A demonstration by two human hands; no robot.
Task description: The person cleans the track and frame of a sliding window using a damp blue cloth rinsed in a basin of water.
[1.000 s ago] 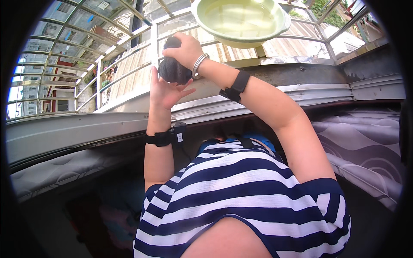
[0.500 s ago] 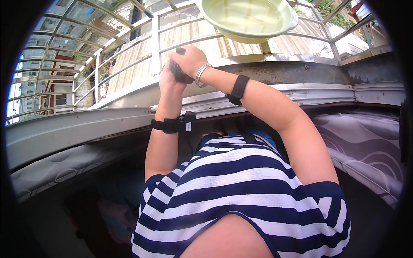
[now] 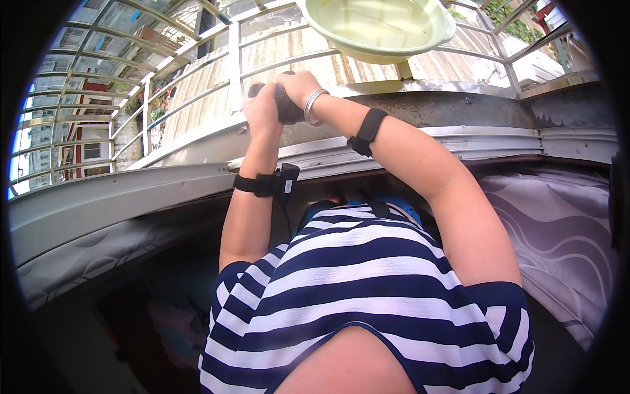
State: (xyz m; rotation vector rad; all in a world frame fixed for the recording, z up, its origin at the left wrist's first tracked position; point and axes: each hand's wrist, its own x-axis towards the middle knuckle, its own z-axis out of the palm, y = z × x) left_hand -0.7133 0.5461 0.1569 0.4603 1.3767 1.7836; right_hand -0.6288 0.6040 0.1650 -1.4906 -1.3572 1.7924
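Note:
Both hands grip a bunched dark cloth (image 3: 287,109) above the window ledge, past the sill. My left hand (image 3: 260,113) is wrapped round its left end, and a dark bit of it shows between the fingers. My right hand (image 3: 300,92) closes over the other end, close against the left one. The cloth's full shape is hidden in the grip, so I cannot tell what item it is. To the right and farther off stands a pale green basin (image 3: 386,54) holding clear-looking liquid.
A metal railing cage (image 3: 236,59) encloses the ledge outside. Corrugated sheeting (image 3: 197,82) lies beyond the bars. The window track (image 3: 459,141) runs across in front of me. Patterned grey fabric (image 3: 545,217) lies to the right. My wrists carry black straps (image 3: 373,128).
My hands have drawn slightly apart and turned about the dark cloth, so more of it shows between them. The basin has stayed put.

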